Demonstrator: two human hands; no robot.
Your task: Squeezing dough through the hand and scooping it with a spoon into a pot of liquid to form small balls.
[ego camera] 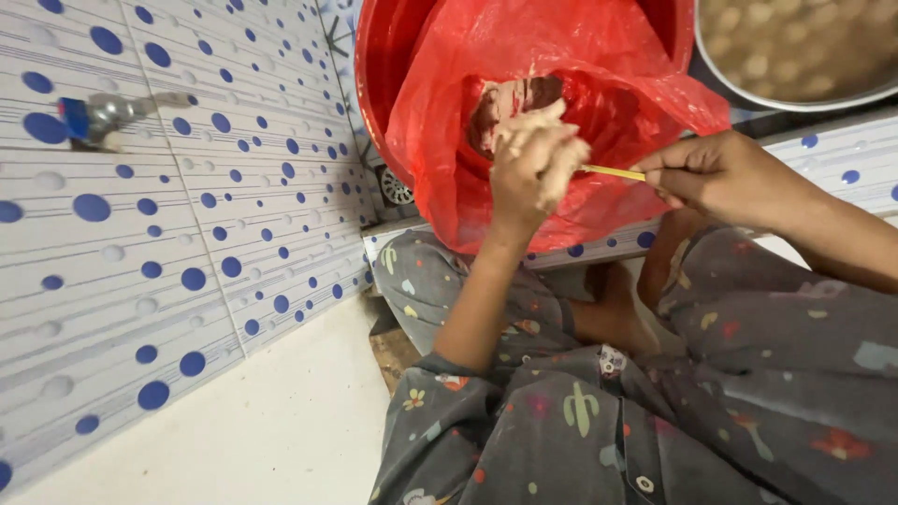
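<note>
I see my left hand (pixel 531 164) closed round a pale, doughy lump (pixel 552 140), its grip curled tight, held up at the mouth of a red bag (pixel 561 56) that lines a red tub (pixel 374 65). My right hand (pixel 711 173) pinches a thin yellow stick (pixel 613 171) between thumb and fingers, its tip touching the lump. I'd judge the step is threading the lump onto the stick: best to keep the stick level, push along its own line, and hold the lump firm without crushing it, over the bag so that crumbs fall inside. The lump looks soft and sticky, coating my fingers; the bag is thin, crinkled, glossy plastic; the stick is stiff and slender. A round metal bowl (pixel 795 98) of pale balls sits to the right. The wall (pixel 140 234) is glazed tile with blue dots, with a tap (pixel 103 117) on it.
</note>
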